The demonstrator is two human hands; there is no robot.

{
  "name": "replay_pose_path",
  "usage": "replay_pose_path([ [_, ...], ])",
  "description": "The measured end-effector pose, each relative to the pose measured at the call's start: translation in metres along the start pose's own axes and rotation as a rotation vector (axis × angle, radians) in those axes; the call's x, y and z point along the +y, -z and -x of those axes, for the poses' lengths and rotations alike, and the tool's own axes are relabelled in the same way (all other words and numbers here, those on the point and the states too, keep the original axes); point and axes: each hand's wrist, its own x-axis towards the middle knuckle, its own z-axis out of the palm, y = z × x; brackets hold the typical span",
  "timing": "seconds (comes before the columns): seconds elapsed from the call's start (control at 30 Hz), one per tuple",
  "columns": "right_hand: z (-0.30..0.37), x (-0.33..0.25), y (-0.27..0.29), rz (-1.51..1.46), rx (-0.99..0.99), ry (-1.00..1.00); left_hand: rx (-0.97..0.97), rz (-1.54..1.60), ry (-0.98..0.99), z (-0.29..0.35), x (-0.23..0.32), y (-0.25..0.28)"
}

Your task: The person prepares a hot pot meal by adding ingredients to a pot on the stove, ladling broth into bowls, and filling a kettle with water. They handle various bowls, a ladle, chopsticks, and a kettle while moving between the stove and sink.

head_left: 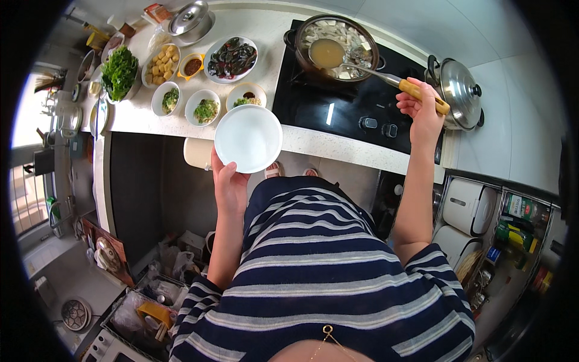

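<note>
Broth fills the round bowl of the long metal ladle with the yellow wooden handle (424,99), and it's right there within the rim of the round dark-brown two-handled pot (322,78)! Whether the ladle rests on the soup or hangs just above it, I cannot tell. The right hand (427,113), to the right of the pot, is curled around the wood, probably because that long handle puts the fingers out of the heat's reach.

And over to the left, nearer the body than the pot, the left hand (229,176) grasps a round white smooth bowl (248,140), thumb at the rim, the other fingers mostly hidden beneath. It tips its pale inside into full view, a grip that likely leaves the opening unobstructed.

Look at the layout! The pot sits on a flat black glass cooktop (332,114), as a cooking pot would. Left of the pot, on the pale speckled surface (265,36), three small white round bowls (196,122) of chopped greens line the near edge, presumably for easy reach. Right of the pot stands a silver metal pan with a domed lid (459,84), apparently set aside to give the ladle room.
</note>
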Motion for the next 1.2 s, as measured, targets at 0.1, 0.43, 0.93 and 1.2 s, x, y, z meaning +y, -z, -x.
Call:
replay_pose_path([
  [0.1,0.008,-0.011,-0.010,-0.003,-0.058,-0.004,0.022,-0.015,-0.014,0.001,-0.002,0.007],
  [0.43,0.031,0.035,-0.059,-0.092,-0.275,-0.215,0.111,0.011,-0.069,0.013,-0.001,0.041],
  [0.93,0.068,0.069,-0.114,0.094,-0.420,0.015,0.179,0.037,-0.109,0.021,0.005,0.067],
  [1.2,0.070,0.059,-0.111,0.219,-0.486,0.196,0.148,0.052,-0.103,0.014,0.005,0.070],
])
